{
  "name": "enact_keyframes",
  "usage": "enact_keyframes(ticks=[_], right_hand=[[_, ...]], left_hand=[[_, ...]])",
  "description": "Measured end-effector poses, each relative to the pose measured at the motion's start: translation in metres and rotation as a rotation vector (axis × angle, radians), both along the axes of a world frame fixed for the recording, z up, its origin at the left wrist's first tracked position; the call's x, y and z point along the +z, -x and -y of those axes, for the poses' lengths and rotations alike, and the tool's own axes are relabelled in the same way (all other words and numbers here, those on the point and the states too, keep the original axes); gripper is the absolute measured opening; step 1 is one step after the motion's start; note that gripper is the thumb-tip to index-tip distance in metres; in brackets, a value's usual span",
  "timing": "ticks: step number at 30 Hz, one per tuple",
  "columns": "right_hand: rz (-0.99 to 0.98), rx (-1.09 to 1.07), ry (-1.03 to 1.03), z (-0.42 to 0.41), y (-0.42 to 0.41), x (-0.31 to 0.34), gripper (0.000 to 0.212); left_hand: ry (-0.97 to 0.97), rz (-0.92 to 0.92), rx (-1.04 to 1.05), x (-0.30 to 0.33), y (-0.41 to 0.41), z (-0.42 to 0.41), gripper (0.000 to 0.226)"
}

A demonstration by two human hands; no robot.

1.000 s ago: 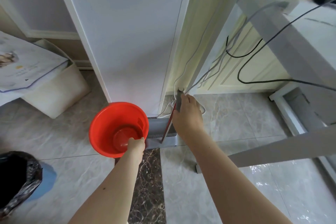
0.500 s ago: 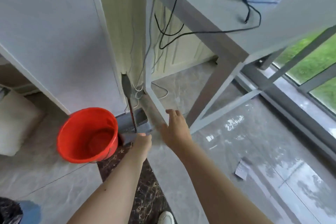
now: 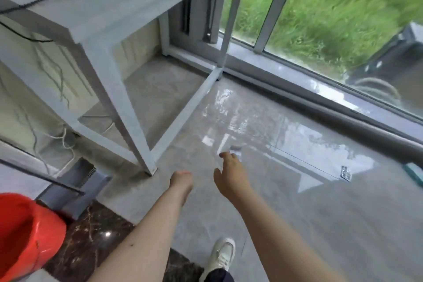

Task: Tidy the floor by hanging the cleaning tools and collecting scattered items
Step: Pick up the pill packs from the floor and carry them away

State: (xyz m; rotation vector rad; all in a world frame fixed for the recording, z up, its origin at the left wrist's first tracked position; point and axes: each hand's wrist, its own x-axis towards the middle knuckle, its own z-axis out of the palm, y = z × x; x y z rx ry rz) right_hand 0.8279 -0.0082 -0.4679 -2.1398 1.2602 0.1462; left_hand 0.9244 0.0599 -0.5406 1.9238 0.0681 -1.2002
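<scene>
Since half a second ago the view has swung right toward the window, and the round red plastic bucket (image 3: 27, 233) now sits at the lower left edge, with the grey plastic dustpan (image 3: 75, 188) just behind it. Both bare arms stretch forward over the glossy grey tiled floor (image 3: 309, 224). The right hand (image 3: 230, 175) reaches ahead, fingers loosely spread and holding nothing. The left hand (image 3: 182, 181) has let go of the bucket; its fingers curl downward, empty. A small silver wrapper (image 3: 345, 173) lies well to the right.
</scene>
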Motion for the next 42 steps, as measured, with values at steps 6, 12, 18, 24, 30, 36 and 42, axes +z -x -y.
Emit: enact_keyframes(ticks=[6,12,18,24,30,36,42], right_hand=[[-0.058,-0.156,-0.06,0.085,0.053,-0.028,0.046],[-0.156,-0.153,-0.097,0.176,0.087,-0.058,0.04],[-0.203,-0.103,-0.128,0.243,0.097,-0.081,0.038],[-0.192,-0.118,-0.197,0.291,0.079,-0.12,0.04],[-0.156,-0.229,-0.253,0.331,0.061,-0.199,0.038],[-0.151,-0.37,-0.368,0.36,0.055,-0.309,0.037],[-0.104,-0.463,-0.454,0.38,0.049,-0.424,0.038]], left_hand=[[0.002,0.013,-0.1,-0.017,0.043,0.103,0.01],[-0.065,0.045,-0.205,-0.046,0.062,0.212,0.021],[-0.107,0.077,-0.232,-0.076,0.066,0.277,0.033],[-0.169,0.108,-0.297,-0.111,0.057,0.327,0.03],[-0.195,0.183,-0.439,-0.188,0.038,0.372,0.035],[-0.185,0.229,-0.58,-0.293,0.029,0.41,0.041],[-0.199,0.33,-0.719,-0.398,0.016,0.446,0.048]])
